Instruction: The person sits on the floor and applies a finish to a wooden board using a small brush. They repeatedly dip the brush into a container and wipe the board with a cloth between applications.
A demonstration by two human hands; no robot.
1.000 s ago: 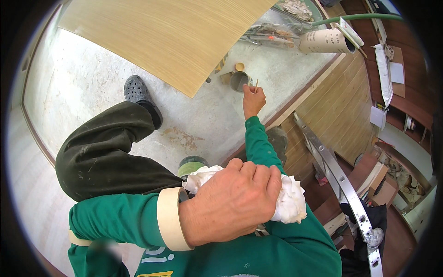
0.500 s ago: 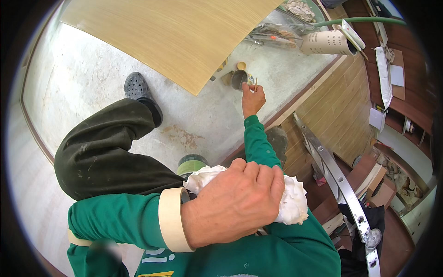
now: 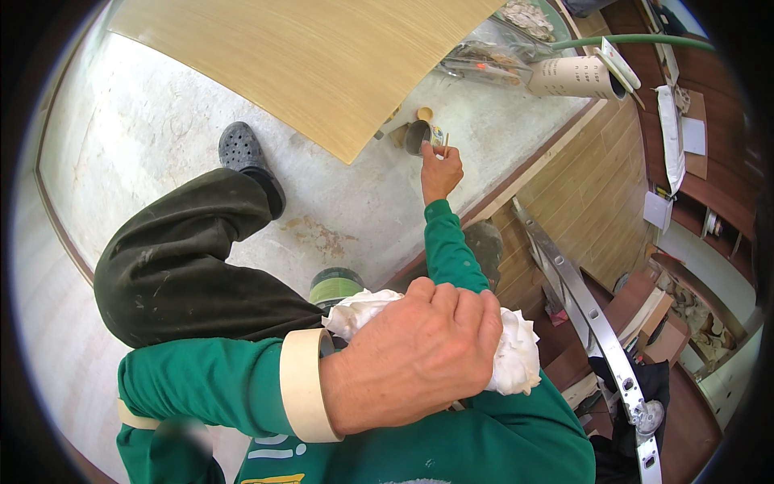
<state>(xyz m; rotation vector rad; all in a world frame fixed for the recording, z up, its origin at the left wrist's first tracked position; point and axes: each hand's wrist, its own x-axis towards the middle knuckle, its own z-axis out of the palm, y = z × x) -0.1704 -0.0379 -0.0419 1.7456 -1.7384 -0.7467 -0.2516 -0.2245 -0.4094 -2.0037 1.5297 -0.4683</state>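
Observation:
My left hand (image 3: 415, 363) is closed around a crumpled white cloth (image 3: 516, 352), which bulges out on both sides of the fist close to my body. A wide roll of cream masking tape (image 3: 297, 385) circles that wrist like a bracelet. Stretched away over the floor, my right hand (image 3: 443, 173) pinches a thin wooden stick (image 3: 447, 145) at the rim of a small open can (image 3: 416, 138). The can's inside looks dark grey. What the stick's lower end touches is hidden. A small round tan piece (image 3: 424, 114) lies just beyond the can.
A wood-grain board (image 3: 322, 73) overhangs the pale floor, its corner close to the can. Clear plastic bags (image 3: 488, 60) and a cardboard tube (image 3: 572, 78) lie at the far right. A perforated metal rail (image 3: 592, 319) slants along the right. A green-banded tub (image 3: 336, 284) stands by my leg.
Hardly anything differs. The view has shifted slightly, and my right hand stays at the can with the stick while my left keeps its grip on the cloth.

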